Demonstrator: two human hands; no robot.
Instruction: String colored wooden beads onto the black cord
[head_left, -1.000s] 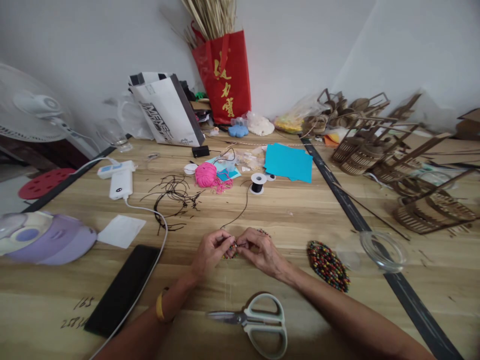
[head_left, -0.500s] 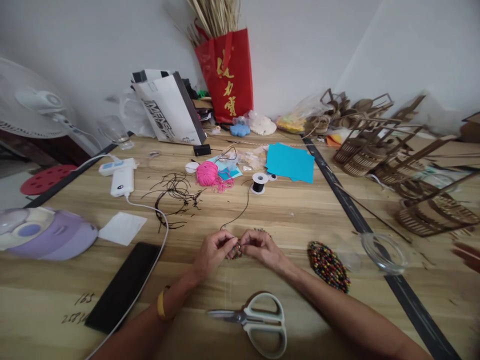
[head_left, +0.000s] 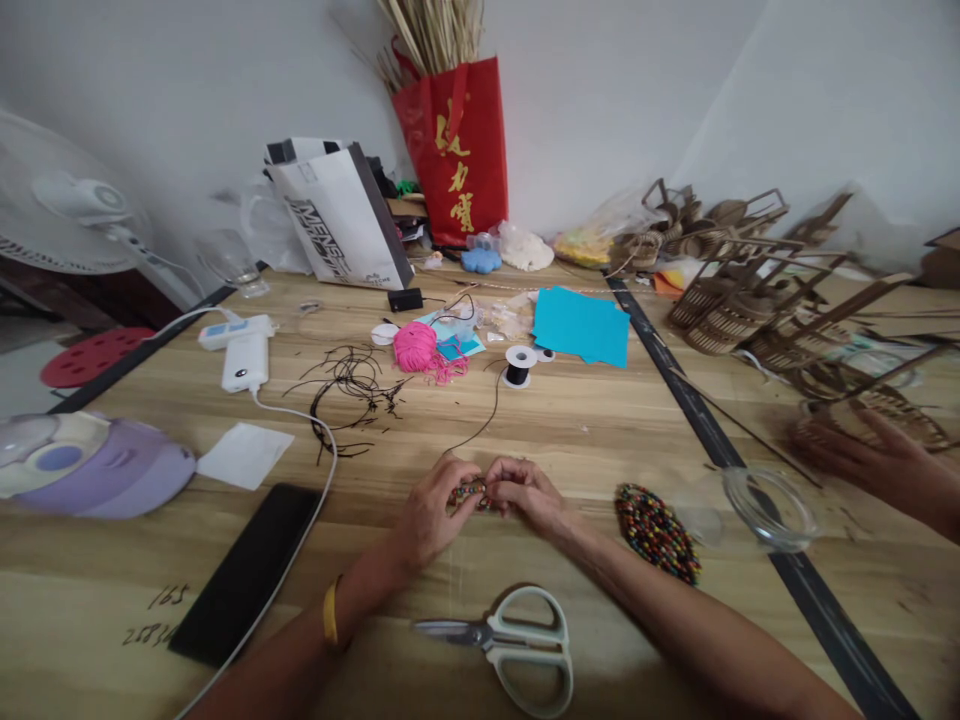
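Between my two hands is a small string of multicoloured beads (head_left: 469,490). My left hand (head_left: 436,507) has its fingers closed round it, and my right hand (head_left: 525,492) pinches its right end. Black cord (head_left: 487,420) runs from my left hand up to a white spool (head_left: 518,367). Scissors with pale handles (head_left: 529,640) lie just below my hands, and a heap of beaded strands (head_left: 658,533) is beside my right forearm.
Another person's hand (head_left: 885,460) is on a woven basket (head_left: 900,415) at the right. A glass dish (head_left: 770,505), blue sheets (head_left: 581,326), pink yarn (head_left: 415,346), black cord scraps (head_left: 349,395), a black phone-like slab (head_left: 247,570) and a white cable (head_left: 322,500) lie around.
My left hand has turned and shifted slightly, showing more of the beads. My right hand has moved a little right. The other person's hand has come in from the right edge onto the basket.
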